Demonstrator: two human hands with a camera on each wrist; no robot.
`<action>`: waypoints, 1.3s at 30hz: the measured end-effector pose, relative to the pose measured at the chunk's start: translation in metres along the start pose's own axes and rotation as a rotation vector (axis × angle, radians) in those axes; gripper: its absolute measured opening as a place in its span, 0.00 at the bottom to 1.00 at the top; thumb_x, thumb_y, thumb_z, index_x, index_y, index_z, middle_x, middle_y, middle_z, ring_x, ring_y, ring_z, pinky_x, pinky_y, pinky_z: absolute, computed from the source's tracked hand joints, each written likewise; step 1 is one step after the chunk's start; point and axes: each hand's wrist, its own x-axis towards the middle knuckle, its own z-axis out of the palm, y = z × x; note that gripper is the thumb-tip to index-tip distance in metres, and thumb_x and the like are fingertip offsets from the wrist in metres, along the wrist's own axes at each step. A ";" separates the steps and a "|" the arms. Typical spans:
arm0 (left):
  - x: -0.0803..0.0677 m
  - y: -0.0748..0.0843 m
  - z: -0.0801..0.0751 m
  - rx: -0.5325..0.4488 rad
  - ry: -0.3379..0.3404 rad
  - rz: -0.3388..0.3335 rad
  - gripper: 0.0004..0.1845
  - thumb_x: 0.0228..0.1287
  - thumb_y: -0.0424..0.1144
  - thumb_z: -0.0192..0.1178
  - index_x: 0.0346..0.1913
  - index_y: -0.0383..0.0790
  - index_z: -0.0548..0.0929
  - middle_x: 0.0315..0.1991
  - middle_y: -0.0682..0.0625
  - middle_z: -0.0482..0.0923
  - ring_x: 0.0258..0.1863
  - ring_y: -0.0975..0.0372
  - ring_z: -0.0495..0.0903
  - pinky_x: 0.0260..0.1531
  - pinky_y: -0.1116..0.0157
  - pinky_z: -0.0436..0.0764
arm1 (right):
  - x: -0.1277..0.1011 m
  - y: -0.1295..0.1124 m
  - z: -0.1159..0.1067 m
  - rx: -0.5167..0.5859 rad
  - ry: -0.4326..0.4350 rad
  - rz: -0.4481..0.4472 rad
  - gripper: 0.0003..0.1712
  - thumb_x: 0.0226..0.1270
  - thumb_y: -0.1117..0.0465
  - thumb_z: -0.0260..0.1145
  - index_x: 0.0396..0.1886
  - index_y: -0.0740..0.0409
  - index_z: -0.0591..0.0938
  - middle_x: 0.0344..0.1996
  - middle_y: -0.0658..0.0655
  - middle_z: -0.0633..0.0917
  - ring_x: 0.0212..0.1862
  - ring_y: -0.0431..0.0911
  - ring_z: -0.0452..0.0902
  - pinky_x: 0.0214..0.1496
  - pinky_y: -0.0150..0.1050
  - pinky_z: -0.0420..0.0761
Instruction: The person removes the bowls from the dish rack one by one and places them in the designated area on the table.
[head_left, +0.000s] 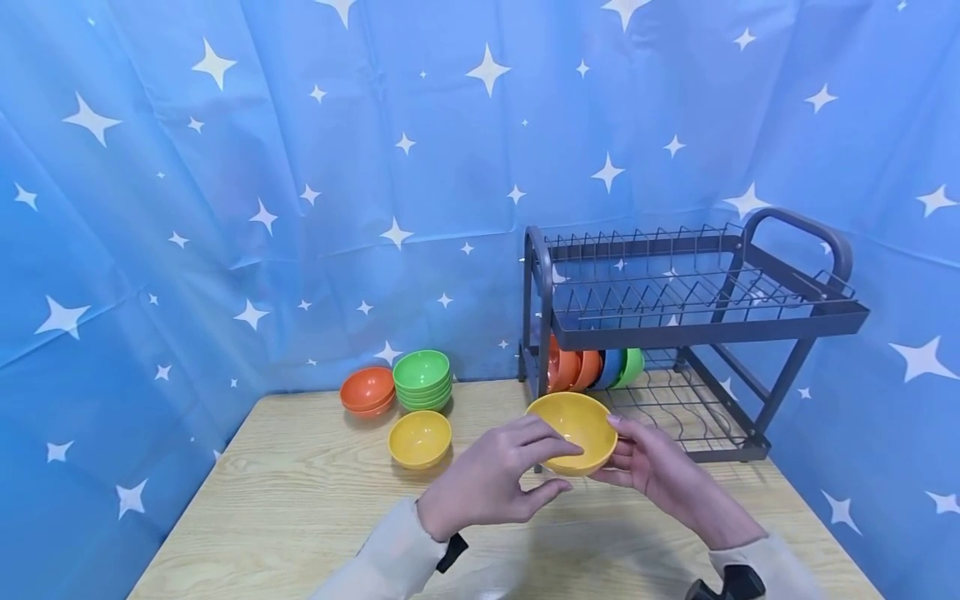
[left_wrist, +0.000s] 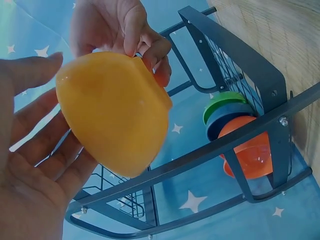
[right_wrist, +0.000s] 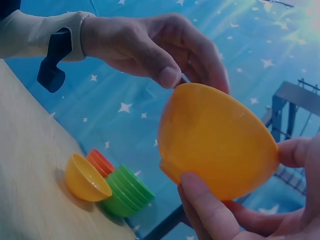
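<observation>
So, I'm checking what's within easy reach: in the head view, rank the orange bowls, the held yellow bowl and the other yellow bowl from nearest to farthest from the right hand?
1. Held yellow bowl: in the right hand.
2. Other yellow bowl: to the left.
3. Orange bowls: farther left and back, beside the green stack.

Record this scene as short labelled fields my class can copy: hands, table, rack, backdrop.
Right hand: grips a yellow bowl
Left hand: open at that bowl's rim; contact unclear
Table: another yellow bowl, a green bowl stack, nested orange bowls
Rack: orange, blue and green bowls on edge, lower tier
Backdrop: blue, white stars
</observation>
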 end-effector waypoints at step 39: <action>-0.030 -0.024 -0.040 0.035 0.166 0.014 0.06 0.59 0.33 0.74 0.38 0.45 0.90 0.33 0.58 0.86 0.33 0.69 0.80 0.37 0.80 0.79 | 0.033 -0.001 0.027 -0.634 0.316 -0.261 0.27 0.78 0.45 0.61 0.68 0.53 0.75 0.61 0.61 0.83 0.60 0.56 0.84 0.57 0.44 0.87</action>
